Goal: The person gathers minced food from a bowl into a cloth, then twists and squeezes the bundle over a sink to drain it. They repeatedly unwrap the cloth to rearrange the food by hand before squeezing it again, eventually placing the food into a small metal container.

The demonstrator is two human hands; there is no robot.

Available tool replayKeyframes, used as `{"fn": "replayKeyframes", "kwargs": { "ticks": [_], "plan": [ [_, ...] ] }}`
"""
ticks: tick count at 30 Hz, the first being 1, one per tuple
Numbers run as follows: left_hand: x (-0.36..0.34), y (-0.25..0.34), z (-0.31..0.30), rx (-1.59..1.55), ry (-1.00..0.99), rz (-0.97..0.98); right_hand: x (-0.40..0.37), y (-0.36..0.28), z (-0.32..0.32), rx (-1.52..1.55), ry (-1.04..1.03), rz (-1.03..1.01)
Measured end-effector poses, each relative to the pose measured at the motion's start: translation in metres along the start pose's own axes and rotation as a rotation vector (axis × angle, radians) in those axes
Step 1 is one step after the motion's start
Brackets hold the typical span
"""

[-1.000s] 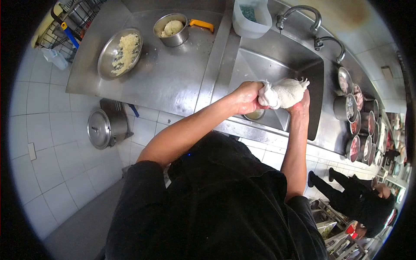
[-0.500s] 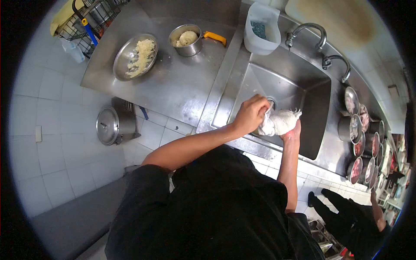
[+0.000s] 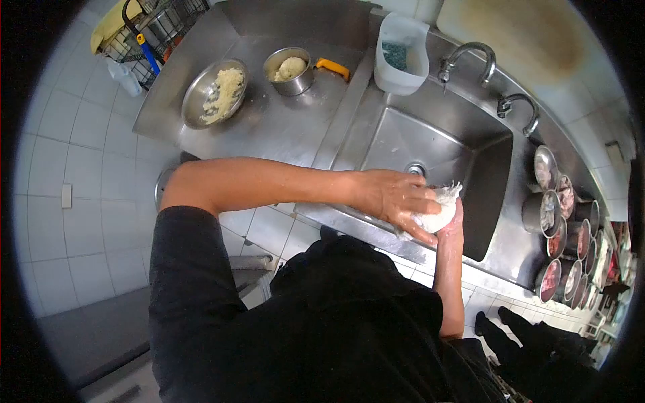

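A wet white cloth bundle (image 3: 440, 209), rounded and with a frayed edge, is held over the near side of the metal sink (image 3: 487, 201). My left hand (image 3: 396, 200) lies over its left side with the fingers wrapped round it. My right hand (image 3: 453, 220) cups the bundle from the right and below, its fingers mostly hidden. On the steel counter stand a metal bowl (image 3: 194, 101) with pale crumbly food (image 3: 224, 94) and a smaller pot (image 3: 295, 86) with a pale lump (image 3: 291, 68). An orange-handled tool (image 3: 332, 68) lies beside the pot.
Two faucets (image 3: 494, 64) (image 3: 531, 111) rise behind the sink, near a white plastic container (image 3: 402, 77). Several metal pots (image 3: 549, 279) with food stand at the right. A wire rack (image 3: 161, 30) is at the upper left. Another person (image 3: 531, 352) in dark clothes stands at the lower right.
My left hand has gone from pinching the cloth's upper left end to wrapping over the bundle, and my left elbow has swung out to the left. The view has shifted slightly.
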State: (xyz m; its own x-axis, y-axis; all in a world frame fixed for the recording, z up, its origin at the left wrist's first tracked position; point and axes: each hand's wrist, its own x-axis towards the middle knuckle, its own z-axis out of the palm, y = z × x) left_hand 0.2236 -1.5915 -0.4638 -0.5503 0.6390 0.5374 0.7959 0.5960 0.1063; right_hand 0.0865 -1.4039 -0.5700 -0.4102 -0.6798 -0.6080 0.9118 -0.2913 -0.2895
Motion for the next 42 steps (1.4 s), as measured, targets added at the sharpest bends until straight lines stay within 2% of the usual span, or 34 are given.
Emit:
{"fn": "replayKeyframes", "kwargs": {
  "ticks": [4,6,9,10,11,13,16,17,19,20,23,26,29,30,31,32,33,35,36,37,39,42],
  "plan": [
    [0.017,-0.009,0.005,0.074,0.031,0.296,-0.027,-0.004,0.03,0.09,0.004,0.012],
    [0.026,-0.006,0.01,0.099,0.029,0.32,-0.025,-0.005,0.032,0.184,-0.114,0.091],
    [0.037,-0.001,0.021,0.043,0.122,0.339,-0.019,-0.004,0.04,0.105,-0.122,0.199],
    [0.039,-0.002,0.023,0.049,0.141,0.334,-0.018,-0.007,0.043,0.005,-0.067,0.179],
    [0.045,-0.001,0.02,0.052,0.158,0.329,-0.02,-0.009,0.046,-0.019,-0.122,0.174],
    [0.057,-0.002,0.015,0.014,0.099,0.373,-0.026,-0.012,0.057,-0.068,-0.231,0.162],
    [0.071,-0.001,0.004,-0.004,0.024,0.408,-0.03,-0.011,0.069,-0.039,-0.27,0.229],
    [0.076,-0.002,0.001,-0.006,0.001,0.417,-0.029,-0.01,0.071,-0.027,-0.384,0.172],
    [0.087,-0.003,-0.003,-0.01,0.069,0.366,-0.027,-0.008,0.074,-0.001,-0.614,0.059],
    [0.09,-0.003,-0.004,-0.012,0.101,0.338,-0.028,-0.015,0.079,0.075,-0.585,0.065],
    [0.106,-0.015,0.0,-0.053,0.437,0.182,-0.037,-0.04,0.097,0.297,-0.49,0.083],
    [0.131,-0.026,-0.009,-0.145,0.748,0.012,-0.051,-0.064,0.122,0.218,-0.263,-0.112],
    [0.15,-0.035,-0.021,-0.293,1.094,-0.145,-0.06,-0.085,0.144,0.031,-0.301,-0.545],
    [0.153,-0.036,-0.023,-0.412,1.196,-0.243,-0.061,-0.089,0.153,0.01,-0.278,-0.688],
    [0.155,-0.036,-0.026,-0.529,1.293,-0.34,-0.06,-0.093,0.166,-0.022,-0.154,-0.842],
    [0.157,-0.034,-0.032,-0.663,1.388,-0.497,-0.063,-0.096,0.169,0.071,-0.335,-0.797],
    [0.157,-0.038,-0.036,-0.892,1.485,-0.533,-0.077,-0.087,0.187,0.135,-0.277,-0.925],
    [0.157,-0.048,-0.043,-1.361,1.648,-0.597,-0.079,-0.089,0.195,-0.047,-0.146,-1.209],
    [0.158,-0.05,-0.047,-1.44,1.671,-0.71,-0.081,-0.086,0.197,-0.182,-0.084,-1.335],
    [0.155,-0.054,-0.048,-1.555,1.646,-0.721,-0.083,-0.083,0.2,-0.32,-0.018,-1.457],
    [0.143,-0.062,-0.046,-1.787,1.597,-0.736,-0.085,-0.078,0.201,-0.458,-0.032,-1.588],
    [0.132,-0.068,-0.037,-1.889,1.498,-0.925,-0.085,-0.068,0.195,-0.495,-0.259,-1.627]
  ]
}}
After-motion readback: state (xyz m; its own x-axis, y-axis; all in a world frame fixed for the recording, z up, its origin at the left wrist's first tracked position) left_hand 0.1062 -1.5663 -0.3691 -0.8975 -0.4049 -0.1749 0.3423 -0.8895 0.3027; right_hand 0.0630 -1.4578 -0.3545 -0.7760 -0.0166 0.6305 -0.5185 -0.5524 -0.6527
